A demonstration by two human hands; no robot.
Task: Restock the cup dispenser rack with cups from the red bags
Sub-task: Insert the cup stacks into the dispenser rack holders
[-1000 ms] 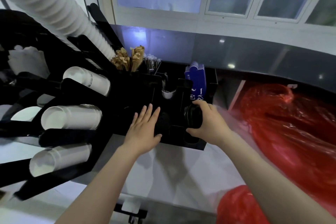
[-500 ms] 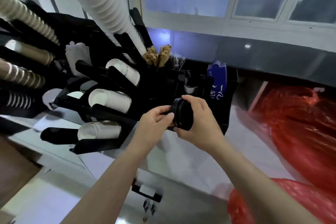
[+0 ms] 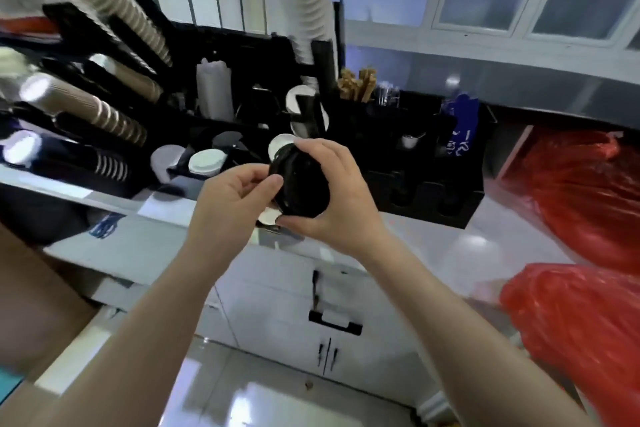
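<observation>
Both hands hold a stack of black lids (image 3: 300, 185) in front of the black cup dispenser rack (image 3: 242, 55). My right hand (image 3: 341, 196) grips the stack from the right, fingers curled over its top and thumb under it. My left hand (image 3: 230, 204) pinches the stack's left rim with thumb and fingers. The rack carries slanted stacks of white cups (image 3: 308, 3) and brown ribbed cups (image 3: 93, 107). Two red bags lie at the right: one on the counter (image 3: 585, 191), one lower (image 3: 575, 329).
A black organiser (image 3: 408, 156) with wooden stirrers (image 3: 356, 83) and a blue packet (image 3: 462, 128) stands on the white counter (image 3: 467, 246). Below are white cabinet doors with a black handle (image 3: 334, 322). A brown cardboard surface (image 3: 38, 291) sits at the lower left.
My right hand lifted the black lids out of the organiser and carried them left and toward me. My left hand left the organiser and took hold of the stack. The view swung left.
</observation>
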